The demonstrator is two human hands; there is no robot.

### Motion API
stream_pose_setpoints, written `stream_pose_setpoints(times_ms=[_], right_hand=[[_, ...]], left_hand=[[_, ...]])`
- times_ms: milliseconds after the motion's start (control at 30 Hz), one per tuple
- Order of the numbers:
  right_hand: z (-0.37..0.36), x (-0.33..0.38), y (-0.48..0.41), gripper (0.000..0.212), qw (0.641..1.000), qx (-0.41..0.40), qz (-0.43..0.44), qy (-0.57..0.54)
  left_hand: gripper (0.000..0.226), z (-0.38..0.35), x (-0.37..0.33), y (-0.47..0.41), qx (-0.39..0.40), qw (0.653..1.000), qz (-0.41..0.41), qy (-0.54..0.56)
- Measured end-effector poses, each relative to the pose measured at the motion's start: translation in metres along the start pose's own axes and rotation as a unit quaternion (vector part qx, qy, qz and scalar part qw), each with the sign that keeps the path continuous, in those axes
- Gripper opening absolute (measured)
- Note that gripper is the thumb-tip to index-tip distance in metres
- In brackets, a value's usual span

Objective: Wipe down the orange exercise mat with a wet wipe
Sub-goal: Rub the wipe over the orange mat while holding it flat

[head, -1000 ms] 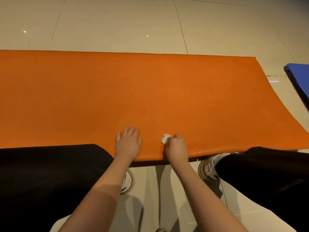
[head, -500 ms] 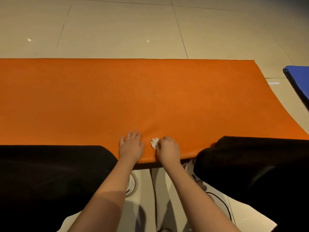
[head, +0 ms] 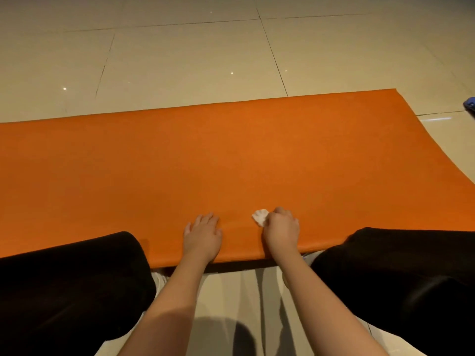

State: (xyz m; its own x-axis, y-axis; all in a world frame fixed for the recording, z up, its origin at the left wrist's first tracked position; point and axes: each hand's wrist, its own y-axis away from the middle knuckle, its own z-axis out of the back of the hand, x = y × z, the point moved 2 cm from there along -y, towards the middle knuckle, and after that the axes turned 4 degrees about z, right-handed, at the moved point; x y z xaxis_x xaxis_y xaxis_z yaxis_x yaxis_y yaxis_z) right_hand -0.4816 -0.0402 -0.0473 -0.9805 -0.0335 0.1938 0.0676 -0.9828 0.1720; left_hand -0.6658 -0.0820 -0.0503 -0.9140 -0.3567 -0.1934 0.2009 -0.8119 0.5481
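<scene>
Clearly, in the head view, the orange exercise mat [head: 231,163] is spread on the tiled floor [head: 180,60], its long axis running left to right. A crumpled wet wipe [head: 260,217] is pinched by the curled fingers of the right hand [head: 281,232] by the mat's near edge. The left hand [head: 203,235] is laid flat just beside it, fingers straight. Most of the mat lies beyond the wipe, so outward strokes are judged likely.

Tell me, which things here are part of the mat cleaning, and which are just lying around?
In the job: orange mat; white wipe, gripped by the right hand; left hand, flat on the mat.
Just there: blue object at the right edge; tiled floor.
</scene>
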Motion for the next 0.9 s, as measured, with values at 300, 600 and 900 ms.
stream_pose_setpoints(times_ms=[300,600,900], right_hand=[[-0.016,0.027,-0.019,0.017,0.997,0.020,0.061,-0.043],[-0.027,0.027,-0.041,0.013,0.997,-0.002,0.048,-0.056],[-0.031,0.018,-0.071,0.027,0.996,-0.064,-0.008,-0.064]], left_hand=[[0.047,0.013,-0.003,-0.046,-0.056,0.998,-0.008,-0.007],[0.044,-0.013,0.001,-0.045,-0.131,0.991,-0.022,-0.016],[0.050,0.007,-0.003,-0.081,-0.126,0.991,-0.019,0.031]])
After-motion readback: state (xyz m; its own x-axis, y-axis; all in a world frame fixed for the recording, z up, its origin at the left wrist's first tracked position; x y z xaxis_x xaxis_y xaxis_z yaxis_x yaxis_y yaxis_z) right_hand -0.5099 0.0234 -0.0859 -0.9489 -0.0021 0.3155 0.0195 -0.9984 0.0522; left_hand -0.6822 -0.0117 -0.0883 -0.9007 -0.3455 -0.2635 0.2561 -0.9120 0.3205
